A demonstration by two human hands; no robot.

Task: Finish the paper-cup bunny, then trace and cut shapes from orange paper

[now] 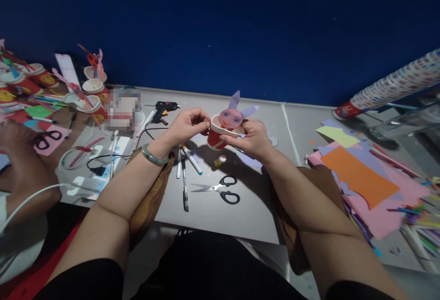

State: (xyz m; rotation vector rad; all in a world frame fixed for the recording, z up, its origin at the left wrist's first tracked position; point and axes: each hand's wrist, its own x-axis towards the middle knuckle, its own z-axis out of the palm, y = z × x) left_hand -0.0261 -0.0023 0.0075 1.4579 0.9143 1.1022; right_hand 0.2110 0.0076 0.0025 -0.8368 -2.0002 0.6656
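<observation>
A red paper cup [216, 140] with a white rim is held above the table. A round pink paper face [230, 119] with drawn eyes and mouth stands at its rim, with two purple paper ears [234, 100] pointing up and right. My right hand [253, 138] grips the cup from the right, thumb along its front. My left hand [189, 126] is closed in a pinch at the left edge of the cup's rim. Black-handled scissors [220, 189] lie partly spread below the cup. Left of them are a pen [184, 185] and a blue-tipped marker [193, 161].
A black glue gun [164, 111] and a white power strip [106, 164] lie to the left. Decorated cups [93, 89] and another person's arm [29, 171] are farther left. On the right are coloured paper sheets [359, 176] and a long stack of cups [395, 80].
</observation>
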